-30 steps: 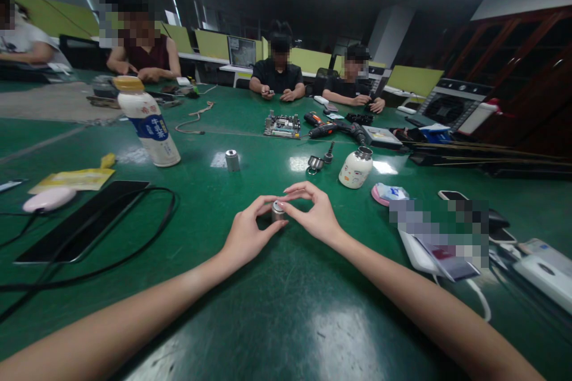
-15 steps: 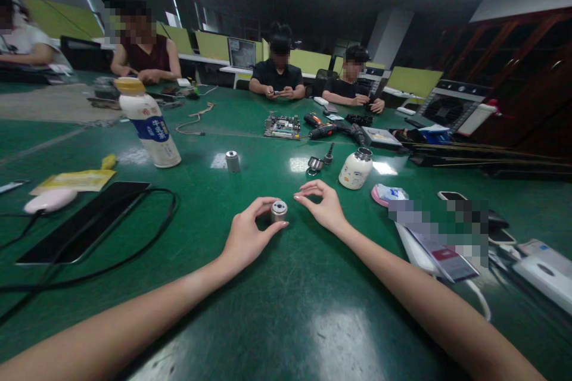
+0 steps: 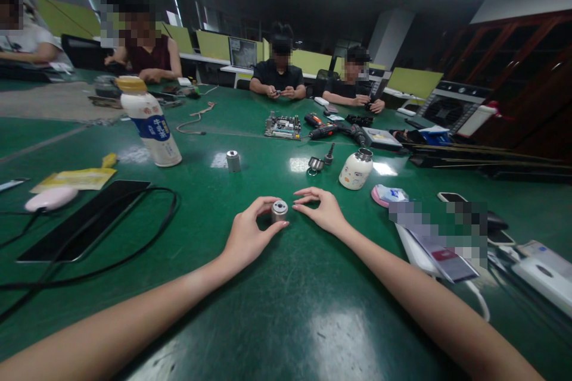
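I count two metal cylinders (image 3: 279, 212) (image 3: 233, 162), one capped bottle (image 3: 154, 128), one cream flask (image 3: 356, 170), one circuit board (image 3: 283, 127) and four co-workers (image 3: 149, 56) (image 3: 277, 77) (image 3: 343, 88) (image 3: 27, 38).

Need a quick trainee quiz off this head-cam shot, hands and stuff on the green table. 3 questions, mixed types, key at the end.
1. Multiple choice: which hand has its thumb and fingers around the near metal cylinder?
a) right
b) left
c) neither

2. True or false: the cream flask stands farther across the green table than the right hand.

3. Open: where does the second metal cylinder stand relative to the near one?

Key:
1. b, the left hand.
2. True.
3. Farther across the table and to the left.
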The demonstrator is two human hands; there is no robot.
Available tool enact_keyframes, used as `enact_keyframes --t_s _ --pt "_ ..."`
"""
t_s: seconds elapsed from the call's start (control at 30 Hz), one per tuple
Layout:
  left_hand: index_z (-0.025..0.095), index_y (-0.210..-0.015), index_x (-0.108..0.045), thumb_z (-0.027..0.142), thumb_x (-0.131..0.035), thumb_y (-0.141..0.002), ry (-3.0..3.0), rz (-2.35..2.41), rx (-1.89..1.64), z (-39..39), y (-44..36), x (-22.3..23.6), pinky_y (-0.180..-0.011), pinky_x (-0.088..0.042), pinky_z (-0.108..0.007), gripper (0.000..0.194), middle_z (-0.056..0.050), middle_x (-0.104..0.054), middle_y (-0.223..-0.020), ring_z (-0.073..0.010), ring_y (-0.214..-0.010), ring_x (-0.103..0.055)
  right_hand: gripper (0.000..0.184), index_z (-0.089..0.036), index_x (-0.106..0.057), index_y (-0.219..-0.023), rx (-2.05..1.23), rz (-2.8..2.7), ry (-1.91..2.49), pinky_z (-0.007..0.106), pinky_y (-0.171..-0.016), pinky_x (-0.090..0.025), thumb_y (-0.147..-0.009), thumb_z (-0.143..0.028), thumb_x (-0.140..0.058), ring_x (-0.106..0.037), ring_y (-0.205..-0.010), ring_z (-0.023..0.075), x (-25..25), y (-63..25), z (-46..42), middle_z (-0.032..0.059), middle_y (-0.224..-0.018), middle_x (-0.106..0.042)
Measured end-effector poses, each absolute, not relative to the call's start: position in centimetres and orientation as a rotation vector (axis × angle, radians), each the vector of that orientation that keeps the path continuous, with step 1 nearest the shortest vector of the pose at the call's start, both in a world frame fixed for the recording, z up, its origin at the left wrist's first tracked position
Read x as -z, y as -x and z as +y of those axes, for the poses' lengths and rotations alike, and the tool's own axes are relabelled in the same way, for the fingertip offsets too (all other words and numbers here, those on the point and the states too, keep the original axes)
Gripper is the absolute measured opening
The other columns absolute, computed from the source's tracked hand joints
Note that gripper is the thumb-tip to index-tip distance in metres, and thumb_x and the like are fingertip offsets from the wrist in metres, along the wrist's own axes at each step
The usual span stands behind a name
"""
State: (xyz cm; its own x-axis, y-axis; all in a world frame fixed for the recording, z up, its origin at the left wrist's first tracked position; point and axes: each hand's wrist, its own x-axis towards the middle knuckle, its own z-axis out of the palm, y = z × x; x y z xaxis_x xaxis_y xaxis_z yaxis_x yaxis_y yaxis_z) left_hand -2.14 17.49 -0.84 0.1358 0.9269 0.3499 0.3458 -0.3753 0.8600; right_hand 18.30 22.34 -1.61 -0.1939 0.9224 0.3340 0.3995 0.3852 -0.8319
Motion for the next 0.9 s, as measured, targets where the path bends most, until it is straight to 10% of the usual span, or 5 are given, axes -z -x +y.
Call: enact_keyframes --t_s 0.9 --pt "0.021 -0.106 -0.063 0.031 -0.075 -0.074 -1.808 1.183 -1.238 17.5 2.0 0.9 -0.095 -0.056 -0.039 0.036 -0.005 -0.075 -0.106 -0.0223 -0.099 -0.072 0.014 -0.023 -0.072 -0.092 -0.717 -1.741 0.954 0.040 -0.099 -0.049 -0.090 -0.034 -0.064 -0.068 -0.104 0.0201 -2.4 -15.0 18.9 0.0039 -0.106 -0.075"
